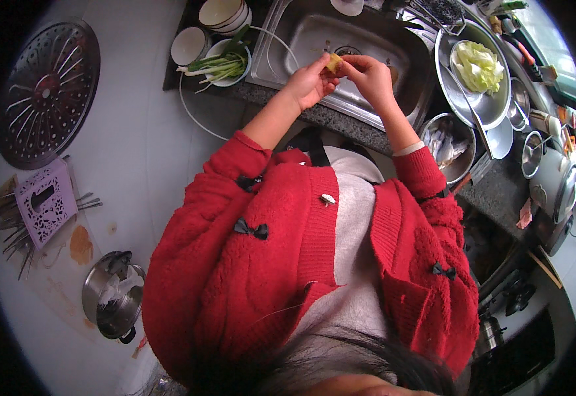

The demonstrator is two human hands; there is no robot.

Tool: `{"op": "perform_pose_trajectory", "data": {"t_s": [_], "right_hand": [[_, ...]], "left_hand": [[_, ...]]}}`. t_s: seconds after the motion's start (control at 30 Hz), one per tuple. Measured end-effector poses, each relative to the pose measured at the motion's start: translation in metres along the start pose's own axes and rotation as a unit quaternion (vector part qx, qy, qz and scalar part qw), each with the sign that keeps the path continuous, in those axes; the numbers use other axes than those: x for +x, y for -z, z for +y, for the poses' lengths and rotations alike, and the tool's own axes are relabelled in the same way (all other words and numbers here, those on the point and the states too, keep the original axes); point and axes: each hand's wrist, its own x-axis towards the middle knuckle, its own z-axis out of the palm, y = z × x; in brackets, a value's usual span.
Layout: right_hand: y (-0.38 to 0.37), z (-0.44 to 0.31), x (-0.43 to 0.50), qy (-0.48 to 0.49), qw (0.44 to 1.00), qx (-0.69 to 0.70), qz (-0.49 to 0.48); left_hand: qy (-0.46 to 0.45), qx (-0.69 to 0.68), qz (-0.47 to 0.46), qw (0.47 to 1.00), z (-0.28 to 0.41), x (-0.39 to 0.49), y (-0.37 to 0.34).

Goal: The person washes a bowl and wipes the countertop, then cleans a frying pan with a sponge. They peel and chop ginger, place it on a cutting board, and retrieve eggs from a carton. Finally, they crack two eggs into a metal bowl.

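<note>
Over the stainless steel sink (312, 37), both hands meet at a small yellow piece of food (334, 63), possibly peeled ginger. My left hand (311, 83) supports it from the left between thumb and fingers, palm partly turned up. From the right, the thumb and fingertips of my right hand (369, 76) pinch the same piece. Part of it is hidden by the fingers. Below the hands is the sink drain (347, 51), with small brown scraps near it. A white hose (282, 43) curves over the sink's left rim.
Left of the sink stand stacked bowls (221, 14) and a bowl of spring onions (226, 67). On the right, a large metal basin (445, 96) holds lettuce (478, 67). A metal bowl (472, 168) with what looks like fish, a knife (479, 169) and a rice cooker (548, 173) are nearby.
</note>
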Motion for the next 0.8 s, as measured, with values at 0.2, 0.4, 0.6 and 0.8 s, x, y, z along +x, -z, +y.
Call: {"op": "perform_pose_trajectory", "data": {"t_s": [0.2, 0.4, 0.6, 0.8], "right_hand": [[0.003, -0.011, -0.002, 0.085, 0.989, -0.111, 0.042], [0.002, -0.01, 0.004, 0.026, 0.999, -0.034, 0.012], [0.004, 0.008, 0.012, 0.003, 0.998, -0.058, -0.03], [0.046, 0.07, 0.063, 0.017, 0.971, -0.123, 0.206]], "left_hand": [[-0.057, 0.036, 0.054, 0.996, -0.006, -0.001, -0.007], [-0.021, 0.0, 0.051, 0.998, -0.002, 0.001, 0.0], [-0.024, 0.055, 0.064, 0.996, -0.003, 0.007, 0.005], [0.009, -0.079, -0.022, 0.997, 0.025, 0.034, 0.013]]}}
